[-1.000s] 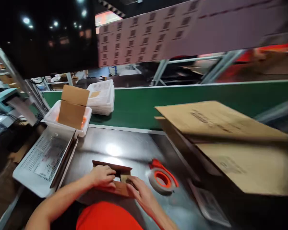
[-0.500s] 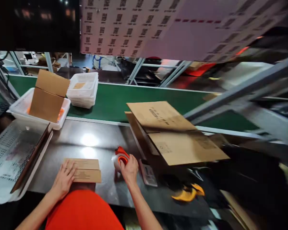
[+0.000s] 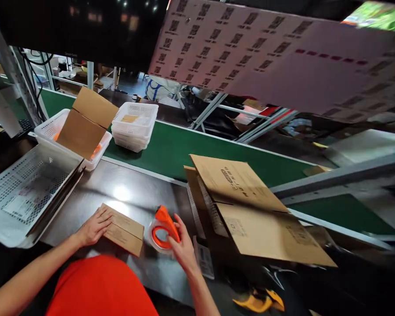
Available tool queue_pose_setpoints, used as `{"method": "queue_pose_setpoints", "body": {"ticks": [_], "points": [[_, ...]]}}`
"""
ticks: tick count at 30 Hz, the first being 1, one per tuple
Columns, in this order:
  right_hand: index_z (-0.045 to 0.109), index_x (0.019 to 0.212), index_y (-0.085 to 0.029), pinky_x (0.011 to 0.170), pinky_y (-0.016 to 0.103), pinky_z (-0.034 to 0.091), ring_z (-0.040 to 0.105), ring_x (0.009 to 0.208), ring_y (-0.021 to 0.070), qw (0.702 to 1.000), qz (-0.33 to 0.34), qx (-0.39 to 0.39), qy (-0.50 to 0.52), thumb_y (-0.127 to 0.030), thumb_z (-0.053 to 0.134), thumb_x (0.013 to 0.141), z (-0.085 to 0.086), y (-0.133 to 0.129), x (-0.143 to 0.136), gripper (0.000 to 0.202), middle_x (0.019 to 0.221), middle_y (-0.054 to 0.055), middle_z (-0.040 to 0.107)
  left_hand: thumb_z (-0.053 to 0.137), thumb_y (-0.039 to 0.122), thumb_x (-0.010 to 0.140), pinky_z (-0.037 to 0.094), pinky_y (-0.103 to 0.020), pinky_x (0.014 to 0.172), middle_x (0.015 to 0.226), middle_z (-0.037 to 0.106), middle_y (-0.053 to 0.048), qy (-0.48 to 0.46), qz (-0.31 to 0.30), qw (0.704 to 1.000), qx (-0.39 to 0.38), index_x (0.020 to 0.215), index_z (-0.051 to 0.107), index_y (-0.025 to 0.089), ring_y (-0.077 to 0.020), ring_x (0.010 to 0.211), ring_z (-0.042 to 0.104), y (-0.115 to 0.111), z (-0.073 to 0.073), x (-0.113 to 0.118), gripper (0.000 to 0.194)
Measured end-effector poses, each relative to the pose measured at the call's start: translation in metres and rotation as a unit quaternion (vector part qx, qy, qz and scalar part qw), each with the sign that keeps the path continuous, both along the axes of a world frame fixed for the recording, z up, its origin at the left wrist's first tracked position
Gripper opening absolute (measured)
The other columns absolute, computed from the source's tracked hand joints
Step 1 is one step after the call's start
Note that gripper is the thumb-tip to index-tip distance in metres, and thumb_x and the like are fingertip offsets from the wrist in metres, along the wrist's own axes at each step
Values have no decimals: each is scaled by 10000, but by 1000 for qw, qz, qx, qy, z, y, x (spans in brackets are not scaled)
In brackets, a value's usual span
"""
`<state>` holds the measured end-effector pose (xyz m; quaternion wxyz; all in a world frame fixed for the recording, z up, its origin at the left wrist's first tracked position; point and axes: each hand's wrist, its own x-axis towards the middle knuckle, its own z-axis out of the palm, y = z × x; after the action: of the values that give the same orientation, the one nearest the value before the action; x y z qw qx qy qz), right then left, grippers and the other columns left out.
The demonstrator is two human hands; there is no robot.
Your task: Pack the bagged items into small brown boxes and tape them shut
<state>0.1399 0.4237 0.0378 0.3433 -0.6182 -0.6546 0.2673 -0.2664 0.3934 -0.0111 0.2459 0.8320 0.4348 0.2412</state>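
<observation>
The small brown carton (image 3: 125, 231) lies on the steel worktop (image 3: 134, 186), right in front of the person. Its top panels are folded down and meet at a seam along its length, so the closing looks done. No tape strip can be made out over that seam; clear film would be hard to see, but sealing appears to be what is left.

On the carton's left end rests the left hand (image 3: 97, 224), its fingers laid flat and close together; whether the thumb presses its near side I cannot tell. Just right of the carton, and apart from it, the orange-handled tape dispenser (image 3: 167, 219) is pinched between the thumb and fingers of the right hand (image 3: 183, 246), the index finger standing a little away. Some fingertips are hidden behind it.

Farther right of the carton stands a large cardboard box (image 3: 260, 228) with its printed flaps spread outward. Left of the carton is a perforated white plastic basket (image 3: 69, 160); beyond the carton, on the green conveyor belt (image 3: 174, 149), sits a stack of white baskets (image 3: 131, 141).
</observation>
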Motion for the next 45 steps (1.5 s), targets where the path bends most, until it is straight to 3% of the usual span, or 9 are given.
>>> {"method": "queue_pose_setpoints", "body": {"ticks": [3,6,12,14,19,23,30,39,45], "points": [[548,1541,-262,1052,452,544,627,1254,273,977,173,111,-49,-192,517,898,33,-17,-36,648,1411,126,561,462,176,1015,356,-582,1301,1601,580,-99,-15,5,1000,12,1476,646,211,-314,1610,350,0,-2,0,498],[619,1494,-295,1009,460,565,628,1218,288,928,302,154,-155,-104,520,863,41,-24,-70,667,1421,132,571,436,176,1023,353,-567,1308,1569,612,-113,-24,24,999,-2,1445,661,186,-304,1580,410,0,-1,2,478],[647,1464,-295,914,472,612,663,1126,295,896,320,180,-249,-48,520,809,19,-21,-75,711,1382,140,635,439,236,1022,181,-652,1346,1371,756,-112,-102,151,983,-20,1210,775,225,-313,1388,630,-15,19,23,385],[638,1469,-330,919,480,619,670,1132,297,897,318,177,-249,-64,540,816,16,-21,-70,711,1384,122,638,471,349,1014,362,-582,1284,1327,766,-137,-217,232,942,-110,1163,774,213,-308,1327,658,-21,29,39,364],[575,1528,-350,905,468,640,674,1161,298,896,324,194,-235,-83,526,869,14,-23,-66,712,1412,115,611,528,731,875,615,-472,912,1115,772,-159,-434,241,713,-495,1093,692,165,-293,1029,740,-16,54,77,628],[528,1574,-355,956,496,629,664,1230,331,890,356,164,-231,-125,540,895,21,-20,-61,717,1462,135,580,675,745,745,596,-374,804,969,761,-93,-464,231,677,-523,959,705,188,-245,912,731,-11,60,90,598],[506,1597,-375,966,459,620,702,1155,315,878,413,-28,-239,-277,586,949,50,-9,-57,659,1343,149,640,662,461,850,514,-321,612,651,680,-48,-395,329,720,-467,628,623,203,-208,662,663,-2,57,84,342],[621,1524,-268,801,398,629,705,846,266,835,408,-45,-367,-414,514,1024,57,6,-73,532,1029,128,667,578,271,871,485,-282,697,649,687,-38,-287,494,750,-333,598,639,183,-178,673,645,27,27,-28,294],[599,1542,-271,823,396,623,707,885,272,804,434,-58,-401,-369,512,1018,72,12,-97,540,1059,129,674,528,281,936,485,-258,708,742,735,-47,-236,485,764,-356,662,642,185,-186,751,692,14,-2,1,312]]}}
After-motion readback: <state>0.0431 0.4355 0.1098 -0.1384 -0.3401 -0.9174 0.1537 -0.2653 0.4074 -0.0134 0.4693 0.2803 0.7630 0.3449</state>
